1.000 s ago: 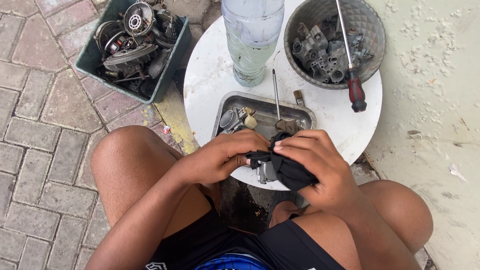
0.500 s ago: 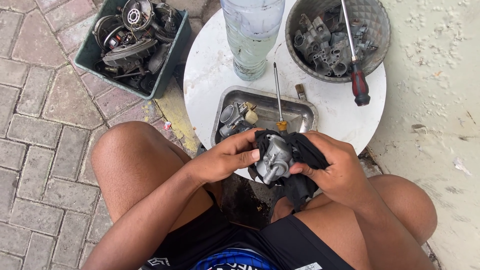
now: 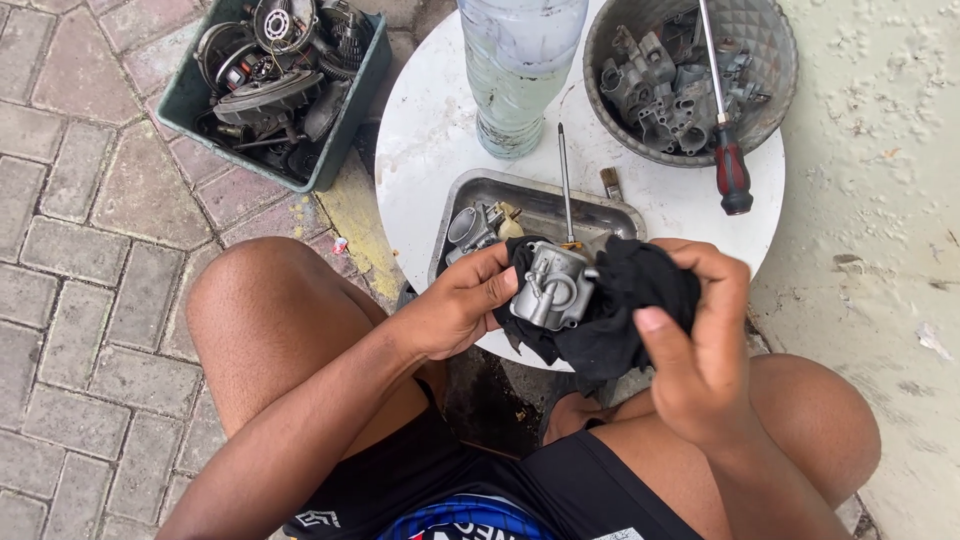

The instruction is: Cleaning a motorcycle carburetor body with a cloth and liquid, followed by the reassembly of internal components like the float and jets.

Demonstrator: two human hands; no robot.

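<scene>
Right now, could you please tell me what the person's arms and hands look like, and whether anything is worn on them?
Both arms are bare to the top of the view: no sleeves show. The left hand and right hand wear no gloves, rings, watch or bands. The fingers have short nails.

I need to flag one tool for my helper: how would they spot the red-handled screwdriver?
Find the round white table, then the grey bowl of metal parts at its far right. The screwdriver leans out of that bowl, the only tool with a red-and-black handle.
</scene>
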